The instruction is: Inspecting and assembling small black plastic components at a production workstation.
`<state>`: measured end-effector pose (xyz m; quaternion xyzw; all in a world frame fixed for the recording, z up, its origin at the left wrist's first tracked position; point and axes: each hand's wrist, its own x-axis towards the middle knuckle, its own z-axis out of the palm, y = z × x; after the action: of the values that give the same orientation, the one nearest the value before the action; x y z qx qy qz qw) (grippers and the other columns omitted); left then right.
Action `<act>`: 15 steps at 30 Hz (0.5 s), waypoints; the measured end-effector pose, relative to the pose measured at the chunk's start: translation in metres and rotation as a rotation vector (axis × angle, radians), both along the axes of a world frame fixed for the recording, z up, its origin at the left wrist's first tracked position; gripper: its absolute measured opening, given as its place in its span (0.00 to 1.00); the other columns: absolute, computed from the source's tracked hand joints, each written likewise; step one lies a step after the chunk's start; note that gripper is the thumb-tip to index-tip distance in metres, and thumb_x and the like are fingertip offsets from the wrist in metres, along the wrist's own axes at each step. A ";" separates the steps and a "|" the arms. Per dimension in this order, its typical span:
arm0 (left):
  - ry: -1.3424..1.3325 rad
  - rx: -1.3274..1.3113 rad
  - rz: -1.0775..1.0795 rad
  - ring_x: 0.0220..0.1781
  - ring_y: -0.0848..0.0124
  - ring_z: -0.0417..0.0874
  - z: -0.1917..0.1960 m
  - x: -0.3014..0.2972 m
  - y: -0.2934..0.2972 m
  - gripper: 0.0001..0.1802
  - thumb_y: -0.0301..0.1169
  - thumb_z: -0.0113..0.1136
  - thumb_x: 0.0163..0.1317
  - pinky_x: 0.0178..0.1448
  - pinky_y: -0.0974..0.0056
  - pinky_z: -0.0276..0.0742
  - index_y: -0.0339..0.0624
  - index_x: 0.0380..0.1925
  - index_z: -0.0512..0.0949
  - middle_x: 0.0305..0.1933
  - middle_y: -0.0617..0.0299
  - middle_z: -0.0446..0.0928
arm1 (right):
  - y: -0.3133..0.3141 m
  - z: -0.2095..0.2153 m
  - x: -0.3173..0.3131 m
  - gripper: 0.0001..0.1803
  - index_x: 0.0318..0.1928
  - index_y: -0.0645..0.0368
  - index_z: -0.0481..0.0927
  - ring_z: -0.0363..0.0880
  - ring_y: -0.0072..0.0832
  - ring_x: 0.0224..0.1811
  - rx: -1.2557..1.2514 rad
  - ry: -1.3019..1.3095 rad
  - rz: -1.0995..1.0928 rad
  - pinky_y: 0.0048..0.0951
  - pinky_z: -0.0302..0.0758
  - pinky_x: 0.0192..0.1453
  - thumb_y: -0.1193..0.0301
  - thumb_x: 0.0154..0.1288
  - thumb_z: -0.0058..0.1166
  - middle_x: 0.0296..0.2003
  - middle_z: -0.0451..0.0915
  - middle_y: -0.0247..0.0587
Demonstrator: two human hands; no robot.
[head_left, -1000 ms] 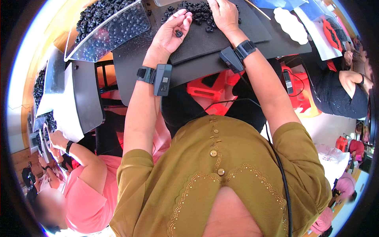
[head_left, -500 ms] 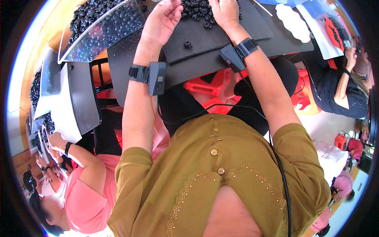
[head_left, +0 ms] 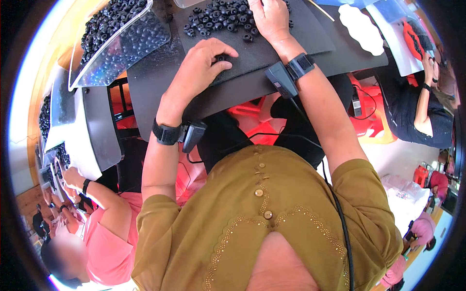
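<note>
My left hand (head_left: 198, 64) is over the near edge of a dark board (head_left: 310, 41), its thumb and forefinger curled round one small black round piece (head_left: 221, 58). A loose cluster of similar black pieces with holes (head_left: 221, 18) lies farther back on the board. At the right end of that cluster is my right hand (head_left: 273, 20). Its fingertips reach the top edge of the picture, so what they hold, if anything, does not show. Both wrists carry black strapped devices.
A clear bin (head_left: 124, 48) heaped with black pieces stands at the left. A thin stick (head_left: 320, 9) and a white wavy-edged object (head_left: 361, 30) lie to the right. Co-workers sit at both sides. A black cable crosses my lap.
My left hand has come down and nearer from the far edge, turning palm down, to the single black piece. The right hand stays at the cluster. The whole view has shifted slightly.
</note>
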<state>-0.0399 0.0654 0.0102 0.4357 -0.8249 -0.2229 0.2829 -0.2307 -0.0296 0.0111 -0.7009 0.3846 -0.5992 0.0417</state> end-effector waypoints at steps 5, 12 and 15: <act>0.022 0.169 0.058 0.42 0.74 0.81 0.004 -0.005 -0.008 0.14 0.23 0.68 0.56 0.45 0.69 0.76 0.41 0.44 0.83 0.41 0.63 0.82 | -0.009 -0.008 -0.006 0.11 0.40 0.58 0.77 0.79 0.55 0.32 0.032 0.049 -0.046 0.48 0.73 0.33 0.64 0.74 0.47 0.29 0.79 0.54; 0.361 0.330 0.038 0.45 0.78 0.80 -0.001 -0.002 -0.023 0.13 0.23 0.64 0.63 0.53 0.72 0.76 0.39 0.48 0.81 0.47 0.64 0.82 | -0.006 -0.005 -0.003 0.11 0.44 0.59 0.78 0.79 0.54 0.33 0.001 0.058 0.026 0.48 0.74 0.35 0.65 0.74 0.48 0.30 0.80 0.54; 0.713 0.450 -0.062 0.49 0.74 0.81 0.003 -0.005 -0.036 0.13 0.23 0.59 0.68 0.55 0.71 0.78 0.39 0.52 0.78 0.51 0.61 0.81 | -0.014 -0.019 -0.007 0.12 0.43 0.53 0.79 0.82 0.48 0.31 0.018 0.081 0.000 0.44 0.77 0.34 0.60 0.73 0.50 0.29 0.82 0.45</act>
<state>-0.0447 0.0290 0.0132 0.3572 -0.6187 -0.5427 0.4418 -0.2378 -0.0432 -0.0083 -0.7243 0.3913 -0.5668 0.0323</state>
